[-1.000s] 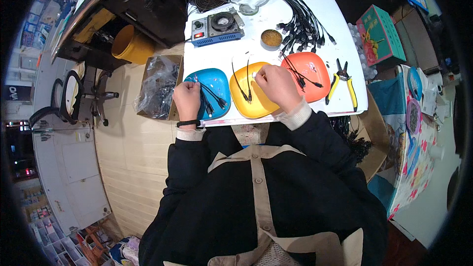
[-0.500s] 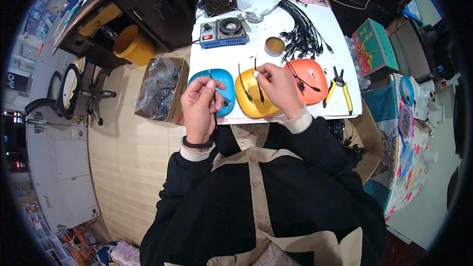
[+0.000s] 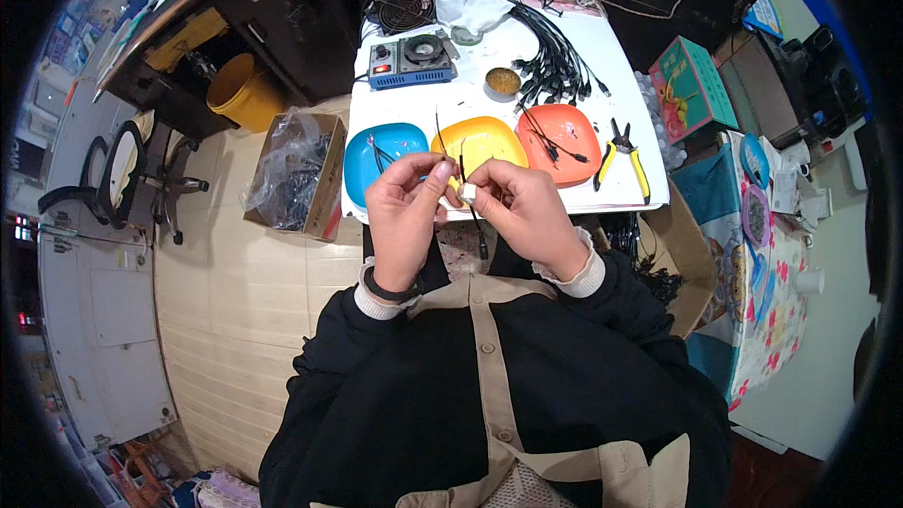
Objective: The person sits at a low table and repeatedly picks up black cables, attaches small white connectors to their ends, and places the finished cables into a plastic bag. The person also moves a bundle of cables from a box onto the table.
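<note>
My left hand (image 3: 406,212) and my right hand (image 3: 525,212) are close together over the near edge of the white table, thumbs and forefingers pinched. A short black cable (image 3: 476,224) hangs from the right fingertips, its connector pointing down towards my lap. A thin dark cable (image 3: 438,127) stands up from my left fingertips; its lower part is hidden by the hand. Something small and white (image 3: 467,192) sits at the tip of my right thumb. Just beyond the hands are a blue plate (image 3: 356,155) with cable pieces, a yellow plate (image 3: 508,136), and an orange plate (image 3: 581,136) with black cables.
A blue solder pot (image 3: 411,75), a tin of amber material (image 3: 502,84) and a bundle of black cables (image 3: 560,61) lie farther back. Yellow-handled wire strippers (image 3: 622,160) rest at right. Open cartons with cables stand on both sides, including one left carton (image 3: 324,179).
My hands have come together and nearer to my body. The right hand has lifted a black cable from the yellow plate. The view has shifted slightly.
</note>
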The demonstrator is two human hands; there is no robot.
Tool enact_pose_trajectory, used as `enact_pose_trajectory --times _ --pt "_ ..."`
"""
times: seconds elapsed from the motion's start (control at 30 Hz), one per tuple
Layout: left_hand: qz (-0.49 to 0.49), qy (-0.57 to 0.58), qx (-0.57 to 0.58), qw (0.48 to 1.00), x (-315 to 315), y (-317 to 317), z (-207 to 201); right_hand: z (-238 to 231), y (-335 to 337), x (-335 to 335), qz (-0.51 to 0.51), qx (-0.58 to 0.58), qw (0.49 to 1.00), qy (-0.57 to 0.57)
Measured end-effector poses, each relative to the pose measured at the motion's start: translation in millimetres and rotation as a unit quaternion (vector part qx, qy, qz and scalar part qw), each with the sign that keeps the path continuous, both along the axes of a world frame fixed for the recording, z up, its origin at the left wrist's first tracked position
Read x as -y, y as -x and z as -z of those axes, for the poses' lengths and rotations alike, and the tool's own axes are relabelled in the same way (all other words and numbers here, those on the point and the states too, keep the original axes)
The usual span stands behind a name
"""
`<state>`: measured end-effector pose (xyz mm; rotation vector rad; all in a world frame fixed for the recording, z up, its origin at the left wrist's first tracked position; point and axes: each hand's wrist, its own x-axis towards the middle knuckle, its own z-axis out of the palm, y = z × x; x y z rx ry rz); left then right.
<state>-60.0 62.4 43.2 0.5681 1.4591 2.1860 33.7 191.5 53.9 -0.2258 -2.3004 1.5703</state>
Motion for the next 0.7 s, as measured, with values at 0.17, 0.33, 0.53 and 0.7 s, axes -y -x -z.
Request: enact_pose_trajectory --times 0.17,0.33,0.53,0.7 --pt "0.019 -0.02 0.063 0.998 3 -4 -2 2 -5 5 -0.011 -0.014 0.999 -0.029" --pt "0.042 -0.032 0.108 0.993 1 -7 -1 4 -9 8 0.008 -0.019 0.995 -0.097" --pt "0.086 0.014 0.092 0.992 8 -11 -7 -8 -15 -16 0.015 0.004 0.999 0.04" --pt "0.113 0.079 0.047 0.989 11 -13 -12 -27 -16 -23 0.019 -0.049 0.998 -0.033"
